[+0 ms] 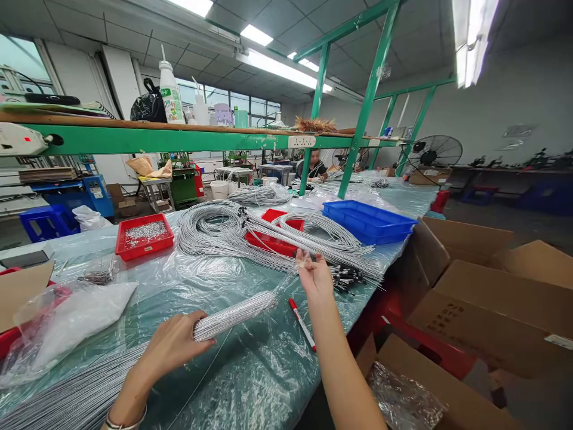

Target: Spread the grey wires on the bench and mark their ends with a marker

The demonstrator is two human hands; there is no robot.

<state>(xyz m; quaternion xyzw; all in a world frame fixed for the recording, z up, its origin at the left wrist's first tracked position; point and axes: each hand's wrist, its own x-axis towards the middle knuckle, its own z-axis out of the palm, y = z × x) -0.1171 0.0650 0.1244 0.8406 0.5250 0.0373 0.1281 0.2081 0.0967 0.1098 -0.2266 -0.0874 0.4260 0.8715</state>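
My left hand (176, 337) is closed around a thick bundle of thin grey wires (235, 313). The bundle runs from the lower left of the table to its cut end near the middle. My right hand (316, 276) is raised beyond that end, its fingers pinched on a clear plastic strip (304, 261) that trails back toward the wire tips. Below the right hand lies a red and white marker pen (302, 324). Just behind it rest coiled grey cables (210, 224) and a bunch of straight cables with black ends (347, 278).
A red tray of small metal parts (145, 233), a second red tray (273, 242) and a blue tray (369, 221) stand on the plastic-covered table (250, 370). White plastic bags (85, 316) lie at left. Cardboard boxes (492, 304) crowd the right side. A green shelf beam (179, 141) crosses overhead; a person (317, 167) sits beyond.
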